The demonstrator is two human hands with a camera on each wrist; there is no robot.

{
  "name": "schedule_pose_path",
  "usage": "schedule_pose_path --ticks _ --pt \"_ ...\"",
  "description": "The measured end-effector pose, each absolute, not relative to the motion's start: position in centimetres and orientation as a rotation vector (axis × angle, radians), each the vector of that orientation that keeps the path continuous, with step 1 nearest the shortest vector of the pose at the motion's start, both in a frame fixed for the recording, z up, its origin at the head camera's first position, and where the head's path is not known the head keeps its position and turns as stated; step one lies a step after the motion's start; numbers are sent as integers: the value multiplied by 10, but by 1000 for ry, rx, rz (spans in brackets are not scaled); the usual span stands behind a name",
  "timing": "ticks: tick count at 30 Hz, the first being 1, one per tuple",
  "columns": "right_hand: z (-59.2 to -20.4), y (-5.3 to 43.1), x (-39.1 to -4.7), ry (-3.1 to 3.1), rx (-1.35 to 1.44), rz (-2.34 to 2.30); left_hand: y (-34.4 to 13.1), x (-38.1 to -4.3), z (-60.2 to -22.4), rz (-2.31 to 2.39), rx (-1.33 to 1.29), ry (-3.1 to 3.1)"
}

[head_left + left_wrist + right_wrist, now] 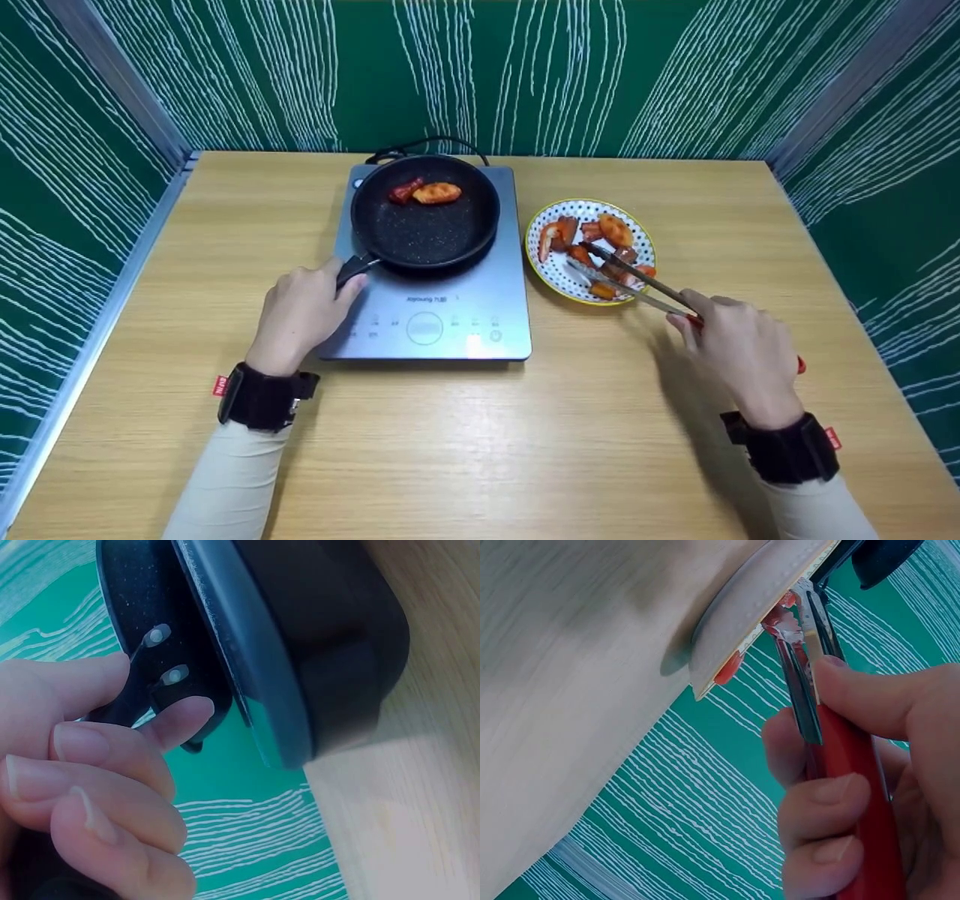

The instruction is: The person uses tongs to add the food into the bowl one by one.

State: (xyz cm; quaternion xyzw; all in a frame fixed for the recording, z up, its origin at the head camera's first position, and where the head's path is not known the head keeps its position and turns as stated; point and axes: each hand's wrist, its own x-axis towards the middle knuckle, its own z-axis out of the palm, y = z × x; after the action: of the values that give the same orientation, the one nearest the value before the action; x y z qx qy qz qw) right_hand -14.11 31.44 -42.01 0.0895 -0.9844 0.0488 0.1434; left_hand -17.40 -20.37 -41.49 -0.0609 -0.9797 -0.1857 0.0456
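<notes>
My left hand (304, 311) grips the black handle (355, 268) of a frying pan (427, 236), which sits on the induction cooker (465, 307). Inside the pan, near its far side, lie a dark red piece of food (405, 190) and a golden-brown piece (438, 193) that looks like a chicken wing. My right hand (742, 349) holds food tongs (654, 282) by their red handles (855, 787). The tongs' tips reach down among the food on a dotted plate (534, 264). A shrimp-like piece (547, 241) and another golden-brown piece (615, 230) lie there with several others.
A black cable (442, 139) runs behind the cooker along the table's back edge. Green walls (525, 75) with white streaks close in the wooden table (450, 450) at the back and both sides. The plate stands just right of the cooker.
</notes>
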Motion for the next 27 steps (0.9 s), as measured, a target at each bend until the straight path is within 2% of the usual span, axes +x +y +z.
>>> schedule_pose_path --ticks 27 --pt "-408 324 -144 -2694 296 218 -204 -174 -415 -581 -179 -2990"
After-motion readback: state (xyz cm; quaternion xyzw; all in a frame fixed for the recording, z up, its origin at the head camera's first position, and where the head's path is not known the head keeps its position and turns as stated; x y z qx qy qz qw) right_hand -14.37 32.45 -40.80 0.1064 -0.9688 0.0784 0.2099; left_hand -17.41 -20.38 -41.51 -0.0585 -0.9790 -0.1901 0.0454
